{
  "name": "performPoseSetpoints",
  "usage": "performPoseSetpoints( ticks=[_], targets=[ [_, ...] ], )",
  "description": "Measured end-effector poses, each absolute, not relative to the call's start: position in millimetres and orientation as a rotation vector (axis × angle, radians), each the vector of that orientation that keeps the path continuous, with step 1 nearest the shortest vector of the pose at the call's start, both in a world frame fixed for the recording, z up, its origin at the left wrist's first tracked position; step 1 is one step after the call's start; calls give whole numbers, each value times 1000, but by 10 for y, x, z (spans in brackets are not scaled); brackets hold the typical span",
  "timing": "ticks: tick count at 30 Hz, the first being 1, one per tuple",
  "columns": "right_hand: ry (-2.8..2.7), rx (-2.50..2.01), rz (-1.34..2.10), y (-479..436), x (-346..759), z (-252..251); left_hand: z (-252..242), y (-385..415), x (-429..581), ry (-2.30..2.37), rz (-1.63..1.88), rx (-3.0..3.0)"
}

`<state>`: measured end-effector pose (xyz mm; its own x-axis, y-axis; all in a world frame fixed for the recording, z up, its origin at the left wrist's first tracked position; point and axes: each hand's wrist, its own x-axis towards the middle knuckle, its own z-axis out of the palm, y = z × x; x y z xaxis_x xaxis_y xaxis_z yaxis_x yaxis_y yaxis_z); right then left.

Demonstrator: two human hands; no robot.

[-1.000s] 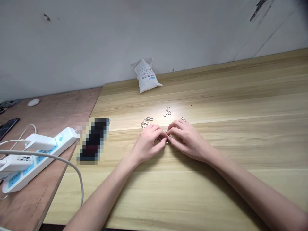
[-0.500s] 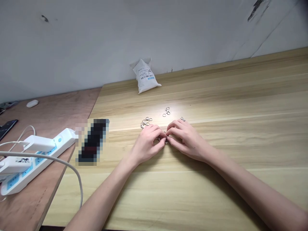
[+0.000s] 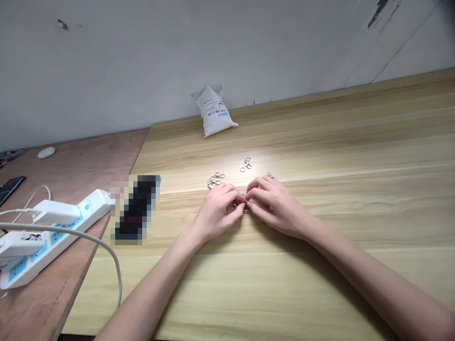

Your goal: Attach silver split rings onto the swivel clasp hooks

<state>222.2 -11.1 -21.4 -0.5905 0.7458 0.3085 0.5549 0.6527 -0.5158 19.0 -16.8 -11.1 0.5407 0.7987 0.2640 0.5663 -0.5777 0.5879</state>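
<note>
My left hand [image 3: 219, 210] and my right hand [image 3: 275, 204] meet fingertip to fingertip low over the wooden table. Both pinch a small metal key ring [image 3: 246, 210], mostly covered by the fingers. Part of a metal clasp [image 3: 233, 205] shows under the left fingers; whether it joins the ring I cannot tell. Beyond my left hand lies a cluster of silver key rings with clasps [image 3: 215, 181]. Farther back are a clasp with rings [image 3: 248, 164] and a loose ring [image 3: 242, 169]. Another metal clasp [image 3: 270, 174] rests just past my right knuckles.
A white plastic packet [image 3: 215, 111] leans near the wall. On the left are a blurred-out dark object [image 3: 137, 208], a white power strip [image 3: 60, 237] with plugged-in chargers, and a grey cable [image 3: 106, 246] hanging over the table edge. A phone [image 3: 10, 188] lies at far left.
Almost nothing differs. Both hands keep their pinch in the same spot, and the camera view has shifted very slightly.
</note>
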Motion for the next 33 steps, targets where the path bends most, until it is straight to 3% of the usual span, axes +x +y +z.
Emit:
performPoseSetpoints(
  ticks=[33],
  targets=[
    [-2365, -1004, 504, -108, 2226, -218, -93, -162, 185, 1098, 701, 2338]
  ],
)
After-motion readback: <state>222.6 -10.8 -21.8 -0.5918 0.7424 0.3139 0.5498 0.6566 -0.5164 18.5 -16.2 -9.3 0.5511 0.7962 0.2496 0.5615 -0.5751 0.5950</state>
